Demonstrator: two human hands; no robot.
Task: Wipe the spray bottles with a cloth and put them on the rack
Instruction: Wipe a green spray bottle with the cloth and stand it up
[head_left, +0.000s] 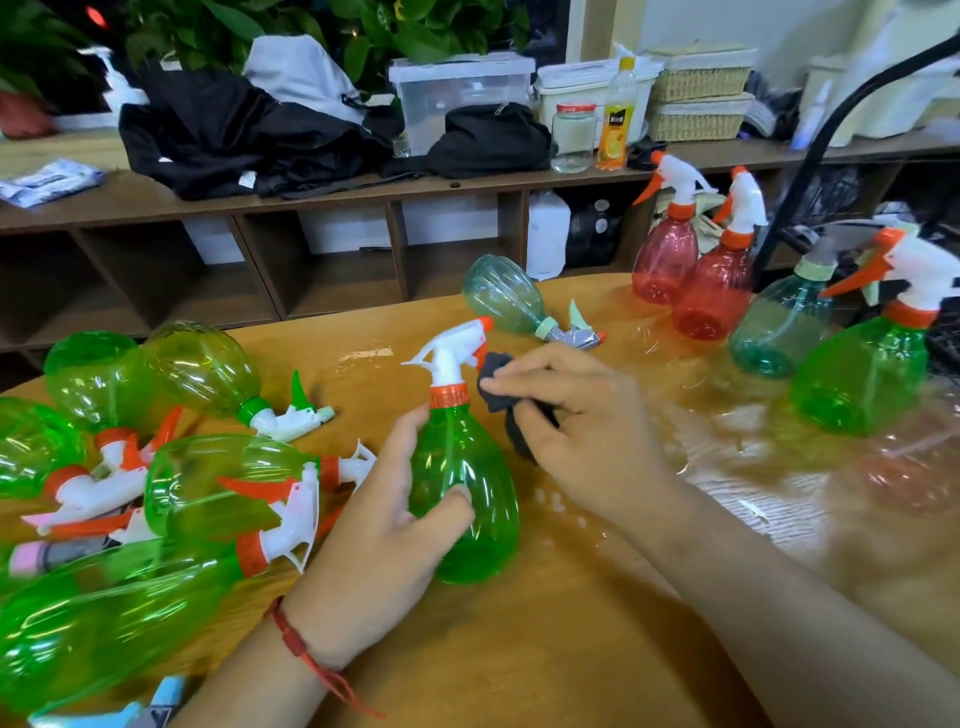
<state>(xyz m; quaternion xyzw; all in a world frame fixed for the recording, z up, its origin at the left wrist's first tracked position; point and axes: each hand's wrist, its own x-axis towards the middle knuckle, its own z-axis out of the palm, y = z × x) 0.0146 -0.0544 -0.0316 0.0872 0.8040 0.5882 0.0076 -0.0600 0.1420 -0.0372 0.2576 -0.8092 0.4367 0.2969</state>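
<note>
Wooden and glossy, the surface (571, 649) sits in front of a long low shelf (311, 208) piled with dark clothing, storage boxes and baskets.

At the centre, one green spray bottle (467, 467) stands upright on the surface. The left hand (374, 561) has its grip clamped round the body, and the right hand (587, 431) has its grip closed on a dark cloth (498, 384) pressed beside the bottle's orange collar and white trigger head. Wiping of this bottle looks to be under way.

To the right stand two red bottles (665, 260), a teal bottle (779, 322) and another green bottle (857, 374), upright on the surface just beside the black rack (810, 156). They are probably wiped, though none is plainly on the rack yet.

A heap of green bottles (208, 488) lies on its side at the left, and a second teal bottle (501, 293) lies alone behind the hands. These most likely await the cloth, so the larger share of the job seems left.

No bottle carries a visible label. An orange juice bottle (615, 119) on the shelf has a printed label, and a packet (49, 179) at far left has blue print; both are too small or blurred to read.
</note>
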